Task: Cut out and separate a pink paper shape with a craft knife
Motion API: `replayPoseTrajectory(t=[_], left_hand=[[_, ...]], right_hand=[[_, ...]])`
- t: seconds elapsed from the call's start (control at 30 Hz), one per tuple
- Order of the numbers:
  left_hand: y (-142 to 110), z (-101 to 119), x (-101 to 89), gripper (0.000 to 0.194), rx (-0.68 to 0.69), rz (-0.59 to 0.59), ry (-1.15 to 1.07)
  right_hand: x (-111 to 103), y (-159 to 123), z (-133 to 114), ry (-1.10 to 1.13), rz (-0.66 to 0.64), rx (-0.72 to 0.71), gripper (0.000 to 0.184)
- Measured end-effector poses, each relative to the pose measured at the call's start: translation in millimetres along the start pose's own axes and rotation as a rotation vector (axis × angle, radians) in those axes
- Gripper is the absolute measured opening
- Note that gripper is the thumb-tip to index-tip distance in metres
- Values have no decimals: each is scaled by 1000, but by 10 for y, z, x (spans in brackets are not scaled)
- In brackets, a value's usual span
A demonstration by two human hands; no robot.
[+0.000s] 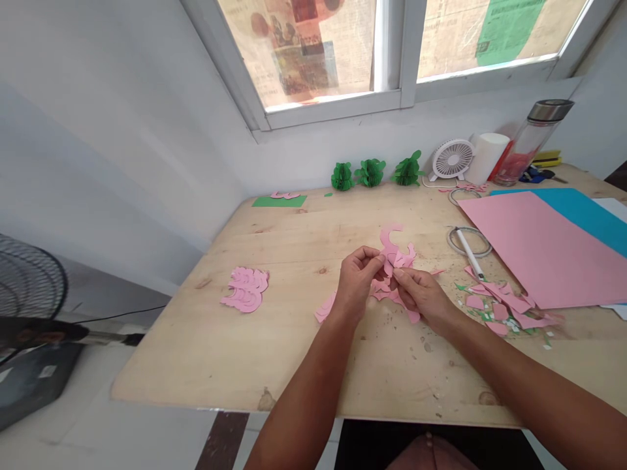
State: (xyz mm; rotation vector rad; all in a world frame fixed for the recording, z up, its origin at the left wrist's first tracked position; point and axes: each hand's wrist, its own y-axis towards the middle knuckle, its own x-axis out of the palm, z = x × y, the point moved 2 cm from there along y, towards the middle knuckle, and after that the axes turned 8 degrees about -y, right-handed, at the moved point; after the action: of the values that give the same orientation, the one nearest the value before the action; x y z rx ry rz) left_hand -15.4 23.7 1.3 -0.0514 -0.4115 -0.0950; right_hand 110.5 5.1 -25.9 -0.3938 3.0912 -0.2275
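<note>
Over the middle of the wooden table, my left hand (361, 273) pinches a cut piece of pink paper (390, 243) with a curved strip rising above the fingers. My right hand (420, 292) is closed on the same paper from the other side, its thumb and fingertips close to the left ones. Beneath and around the hands lie more pink paper scraps (392, 295), partly hidden by the fingers. Off to the left is a stack of scalloped pink cutouts (246, 288).
Pink and green scraps (504, 308) lie at right beside a white pen (469, 253) and a large pink sheet (548, 251). Green paper figures (371, 172), a small white fan (451, 160) and a glass bottle (531, 143) line the wall. A floor fan (29, 294) stands left.
</note>
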Motion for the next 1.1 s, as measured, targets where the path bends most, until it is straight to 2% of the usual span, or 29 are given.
replayPoseTrajectory(t=[1.1], left_hand=[[0,6,19,13,-2,13,-23]], right_hand=[[-1,-8,-11,-20,21,-6,36]])
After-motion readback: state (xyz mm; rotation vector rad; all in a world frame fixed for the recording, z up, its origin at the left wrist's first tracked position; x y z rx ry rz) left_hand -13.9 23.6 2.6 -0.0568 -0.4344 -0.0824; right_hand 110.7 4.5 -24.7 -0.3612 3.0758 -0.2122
